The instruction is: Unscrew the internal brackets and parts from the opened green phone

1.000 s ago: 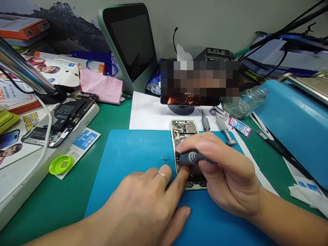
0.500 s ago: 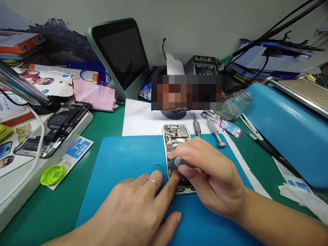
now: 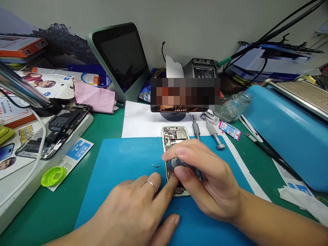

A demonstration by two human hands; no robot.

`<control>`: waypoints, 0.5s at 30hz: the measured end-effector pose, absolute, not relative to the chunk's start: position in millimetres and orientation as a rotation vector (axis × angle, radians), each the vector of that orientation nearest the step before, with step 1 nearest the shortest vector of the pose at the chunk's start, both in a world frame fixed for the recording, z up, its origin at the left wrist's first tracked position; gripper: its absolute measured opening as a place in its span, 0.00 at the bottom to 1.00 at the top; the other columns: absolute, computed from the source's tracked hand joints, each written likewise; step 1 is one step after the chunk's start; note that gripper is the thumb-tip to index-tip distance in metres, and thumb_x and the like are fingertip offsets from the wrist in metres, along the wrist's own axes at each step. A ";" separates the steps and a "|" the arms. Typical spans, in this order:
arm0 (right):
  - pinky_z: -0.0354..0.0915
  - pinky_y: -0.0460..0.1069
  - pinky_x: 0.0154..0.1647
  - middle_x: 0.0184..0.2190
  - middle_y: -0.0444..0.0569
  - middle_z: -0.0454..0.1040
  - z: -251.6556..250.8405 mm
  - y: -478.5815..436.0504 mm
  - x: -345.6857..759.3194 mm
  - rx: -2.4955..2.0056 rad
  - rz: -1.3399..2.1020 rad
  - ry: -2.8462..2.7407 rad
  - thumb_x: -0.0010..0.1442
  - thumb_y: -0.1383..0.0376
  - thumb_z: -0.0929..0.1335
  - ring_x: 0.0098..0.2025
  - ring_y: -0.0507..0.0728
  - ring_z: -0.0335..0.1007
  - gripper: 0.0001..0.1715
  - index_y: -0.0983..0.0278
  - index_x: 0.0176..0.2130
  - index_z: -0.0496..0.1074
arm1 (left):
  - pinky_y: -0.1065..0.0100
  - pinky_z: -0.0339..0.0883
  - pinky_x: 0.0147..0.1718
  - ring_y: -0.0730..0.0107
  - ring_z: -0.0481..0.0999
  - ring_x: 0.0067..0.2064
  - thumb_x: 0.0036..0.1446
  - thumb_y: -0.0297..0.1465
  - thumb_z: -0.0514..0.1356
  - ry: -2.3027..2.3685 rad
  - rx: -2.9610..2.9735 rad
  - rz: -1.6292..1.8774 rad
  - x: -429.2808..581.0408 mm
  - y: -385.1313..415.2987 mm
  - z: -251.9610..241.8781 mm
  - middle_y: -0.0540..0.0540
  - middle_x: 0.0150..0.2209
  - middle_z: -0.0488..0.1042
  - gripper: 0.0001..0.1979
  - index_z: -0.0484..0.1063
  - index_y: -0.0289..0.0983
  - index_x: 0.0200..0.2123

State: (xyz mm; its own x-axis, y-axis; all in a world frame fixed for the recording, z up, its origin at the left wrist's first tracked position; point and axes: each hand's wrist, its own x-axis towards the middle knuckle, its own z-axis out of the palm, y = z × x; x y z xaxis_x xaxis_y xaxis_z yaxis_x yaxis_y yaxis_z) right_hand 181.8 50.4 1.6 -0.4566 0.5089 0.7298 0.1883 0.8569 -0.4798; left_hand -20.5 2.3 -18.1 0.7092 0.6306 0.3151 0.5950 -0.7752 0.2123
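Observation:
An opened smartphone (image 3: 176, 132) lies upright on the blue mat (image 3: 123, 153), its inner boards showing; the hands cover much of its middle. My right hand (image 3: 212, 174) is closed over the phone, thumb and fingers around a grey screwdriver (image 3: 174, 163) with a ringed end. Its tip is hidden. My left hand (image 3: 135, 205), with a ring on one finger, lies on the mat. Its index finger stretches onto the lower part of the phone, and the thumb is apart. Tiny dark parts (image 3: 155, 165) sit on the mat left of the phone.
Behind the phone lie two grey screwdrivers (image 3: 196, 128) (image 3: 215, 135). A glass jar (image 3: 235, 106) and a blue case (image 3: 282, 133) stand right. Another phone part (image 3: 56, 130) and a green cap (image 3: 53, 176) are left. A propped, blurred screen (image 3: 179, 108) stands at the back.
My right hand and the screwdriver have shifted slightly left over the phone. Its index fingertip now reaches the phone's left edge. My left hand keeps nearly the same pose; the view tilted slightly.

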 end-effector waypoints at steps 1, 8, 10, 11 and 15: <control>0.77 0.55 0.44 0.46 0.53 0.82 1.3 50.9 180.8 -0.504 0.401 -2.027 0.68 0.78 0.65 0.43 0.56 0.79 0.27 0.64 0.63 0.67 | 0.62 0.77 0.22 0.60 0.83 0.29 0.72 0.37 0.54 1.006 2.805 0.556 -20.5 2.2 -18.0 0.46 0.35 0.79 0.13 0.69 0.37 0.52; 0.74 0.55 0.47 0.49 0.53 0.80 -1.8 50.6 184.3 -0.562 0.420 -1.990 0.70 0.74 0.64 0.47 0.58 0.77 0.27 0.60 0.64 0.70 | 0.59 0.79 0.23 0.58 0.82 0.30 0.71 0.37 0.55 1.012 2.774 0.518 -20.1 1.0 -13.4 0.45 0.35 0.78 0.17 0.68 0.35 0.58; 0.74 0.57 0.51 0.52 0.53 0.80 -2.4 50.2 186.5 -0.553 0.448 -1.986 0.69 0.77 0.62 0.50 0.59 0.78 0.31 0.59 0.66 0.68 | 0.58 0.79 0.24 0.58 0.82 0.31 0.72 0.37 0.54 1.012 2.769 0.497 -20.5 0.7 -11.6 0.45 0.36 0.78 0.20 0.67 0.34 0.61; 0.74 0.58 0.50 0.51 0.52 0.80 -2.6 50.3 187.1 -0.540 0.459 -1.988 0.69 0.77 0.62 0.49 0.58 0.78 0.32 0.59 0.67 0.68 | 0.58 0.80 0.25 0.58 0.82 0.32 0.72 0.38 0.54 1.009 2.761 0.478 -20.9 0.4 -10.8 0.45 0.37 0.77 0.21 0.66 0.34 0.62; 0.73 0.57 0.44 0.44 0.50 0.80 -2.6 51.3 187.1 -0.521 0.411 -2.029 0.68 0.78 0.63 0.43 0.57 0.77 0.31 0.60 0.65 0.68 | 0.58 0.79 0.25 0.58 0.81 0.31 0.72 0.38 0.54 1.017 2.735 0.442 -21.9 -1.2 -9.5 0.46 0.35 0.76 0.20 0.67 0.34 0.60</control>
